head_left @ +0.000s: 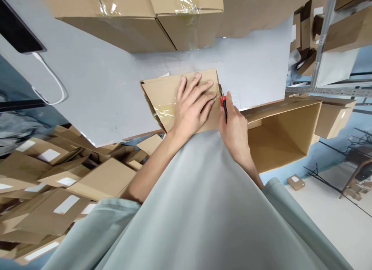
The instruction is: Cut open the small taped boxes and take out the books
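Note:
A brown cardboard box with clear tape across its top lies on the white table, close against my body. Flat on top of it rests my left hand, fingers spread and pressing the cardboard. My right hand is closed around a red and black utility knife. The knife's tip is at the box's right edge, where the tape reaches the side. How far the blade goes into the tape or cardboard cannot be seen.
Taped cartons line the table's far side. A phone with a white cable lies at the left. To the right stands a large open carton. Many labelled boxes are heaped lower left; metal shelving stands right.

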`<action>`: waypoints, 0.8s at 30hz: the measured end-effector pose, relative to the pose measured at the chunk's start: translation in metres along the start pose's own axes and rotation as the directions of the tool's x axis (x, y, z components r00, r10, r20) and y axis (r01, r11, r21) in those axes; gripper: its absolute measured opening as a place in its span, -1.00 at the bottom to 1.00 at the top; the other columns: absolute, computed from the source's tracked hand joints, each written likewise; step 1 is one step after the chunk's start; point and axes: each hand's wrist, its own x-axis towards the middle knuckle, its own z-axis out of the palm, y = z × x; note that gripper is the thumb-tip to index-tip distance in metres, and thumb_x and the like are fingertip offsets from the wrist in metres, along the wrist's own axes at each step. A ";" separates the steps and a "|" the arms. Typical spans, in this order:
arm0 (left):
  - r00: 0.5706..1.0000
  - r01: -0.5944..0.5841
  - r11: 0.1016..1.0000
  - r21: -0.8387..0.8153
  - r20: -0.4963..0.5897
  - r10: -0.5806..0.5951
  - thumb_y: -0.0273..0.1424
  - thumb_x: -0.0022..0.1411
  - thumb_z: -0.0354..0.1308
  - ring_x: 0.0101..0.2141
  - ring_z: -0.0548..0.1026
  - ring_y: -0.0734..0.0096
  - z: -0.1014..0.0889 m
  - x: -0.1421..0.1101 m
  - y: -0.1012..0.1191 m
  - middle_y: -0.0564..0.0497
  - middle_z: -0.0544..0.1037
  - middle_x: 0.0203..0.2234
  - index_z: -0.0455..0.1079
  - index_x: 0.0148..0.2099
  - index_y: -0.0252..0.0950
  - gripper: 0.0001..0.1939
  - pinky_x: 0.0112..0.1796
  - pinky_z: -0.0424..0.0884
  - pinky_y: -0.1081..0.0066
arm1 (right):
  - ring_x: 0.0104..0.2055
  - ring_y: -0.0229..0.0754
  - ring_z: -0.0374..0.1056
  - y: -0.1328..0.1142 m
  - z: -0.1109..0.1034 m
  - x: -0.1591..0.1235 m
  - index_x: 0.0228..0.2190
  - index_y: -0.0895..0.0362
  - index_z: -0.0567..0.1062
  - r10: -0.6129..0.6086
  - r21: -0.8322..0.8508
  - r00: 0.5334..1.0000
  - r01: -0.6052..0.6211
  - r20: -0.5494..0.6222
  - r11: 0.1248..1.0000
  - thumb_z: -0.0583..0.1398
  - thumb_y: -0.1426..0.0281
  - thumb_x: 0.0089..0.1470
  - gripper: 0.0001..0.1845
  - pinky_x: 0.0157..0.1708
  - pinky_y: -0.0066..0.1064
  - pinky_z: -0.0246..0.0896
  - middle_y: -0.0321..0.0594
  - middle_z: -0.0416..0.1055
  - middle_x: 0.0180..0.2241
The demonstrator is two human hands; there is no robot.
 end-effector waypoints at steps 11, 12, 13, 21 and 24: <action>1.000 -0.017 0.999 -0.039 -0.011 0.016 0.00 0.63 0.15 0.57 0.31 -0.08 0.004 -0.001 -0.001 0.04 0.62 0.36 0.58 0.25 0.14 -0.68 0.61 -0.06 -0.37 | 0.09 0.16 0.65 -0.003 0.002 -0.003 0.70 0.12 -0.17 0.023 0.024 0.999 -0.022 -0.043 0.999 -0.13 0.33 0.63 -0.23 0.05 -0.14 0.53 0.14 0.61 0.12; 1.000 -0.015 0.999 -0.042 -0.014 0.014 0.02 0.63 0.14 0.57 0.31 -0.08 0.004 -0.001 -0.001 0.03 0.62 0.36 0.57 0.26 0.14 -0.67 0.61 -0.05 -0.37 | 0.09 0.16 0.65 -0.005 0.000 0.000 0.69 0.14 -0.13 0.030 0.027 0.998 -0.028 -0.049 0.999 -0.12 0.35 0.63 -0.24 0.06 -0.13 0.53 0.14 0.61 0.11; 1.000 -0.014 0.999 -0.041 -0.018 0.014 0.03 0.64 0.12 0.57 0.31 -0.07 0.005 -0.001 0.000 0.02 0.62 0.36 0.56 0.27 0.13 -0.65 0.61 -0.04 -0.36 | 0.09 0.16 0.65 -0.007 -0.003 0.003 0.68 0.16 -0.08 0.040 0.027 0.998 -0.039 -0.053 0.999 -0.11 0.36 0.63 -0.26 0.08 -0.12 0.53 0.16 0.62 0.11; 0.998 -0.042 0.996 0.080 0.049 0.038 0.12 0.69 -0.11 0.65 0.11 0.20 0.016 -0.006 -0.006 0.15 0.59 0.39 0.51 0.25 0.08 -0.53 0.66 -0.15 -0.27 | 0.11 0.18 0.67 -0.014 -0.012 0.002 0.65 0.26 -0.01 0.110 0.018 0.994 -0.110 -0.011 0.994 -0.11 0.28 0.67 -0.30 0.07 -0.12 0.55 0.23 0.67 0.06; 0.990 -0.067 0.986 0.156 0.137 0.046 0.22 0.63 -0.11 0.70 -0.17 0.26 0.021 -0.009 -0.005 0.21 0.60 0.38 0.52 0.19 0.08 -0.47 0.67 -0.25 -0.27 | 0.05 0.10 0.69 -0.009 -0.008 -0.018 0.62 0.26 0.11 0.176 0.038 0.984 -0.177 0.039 0.983 -0.06 0.44 0.62 -0.34 0.03 -0.23 0.55 0.19 0.71 0.03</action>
